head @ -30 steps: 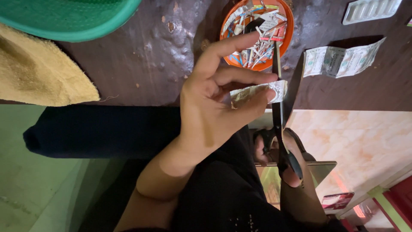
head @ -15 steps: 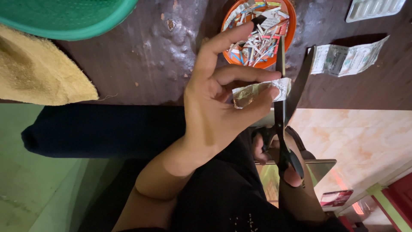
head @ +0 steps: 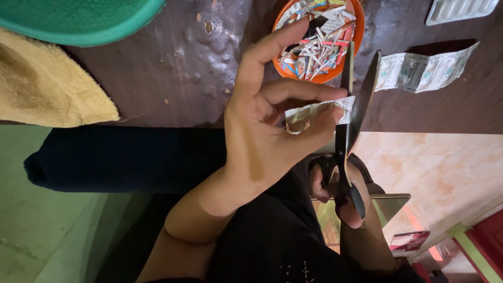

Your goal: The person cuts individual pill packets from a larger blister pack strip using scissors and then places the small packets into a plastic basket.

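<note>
Over table edge, left to right:
basket: green plastic rim [head: 78, 29], top left, curved, cut off by frame.
cloth: yellow terry [head: 47, 89], fuzzy, lying flat on the table below the basket.
table: dark brown top [head: 183, 68], glossy, pitted and chipped.
left hand: [head: 267, 136] palm sideways, index finger straight and pointing up toward the bowl, thumb and middle finger pinched on the foil strip, other fingers curled.
foil strip: [head: 317, 112] crinkled silver, short, held level, its right end between the scissor blades.
bowl: orange plastic rim [head: 359, 26], round, full of thin cut slivers, white with red and blue.
scissors: [head: 348, 115] long dark metal blades, parted in a narrow V, tips up by the bowl, black handles low.
right hand: [head: 340, 194] under the left forearm, fingers through the handles, mostly hidden.
foil sheet: [head: 424, 65] flat printed strip with creases, on the table, right of the blades.
blister tray: [head: 458, 10] pale ribbed plastic, top right corner.
</note>
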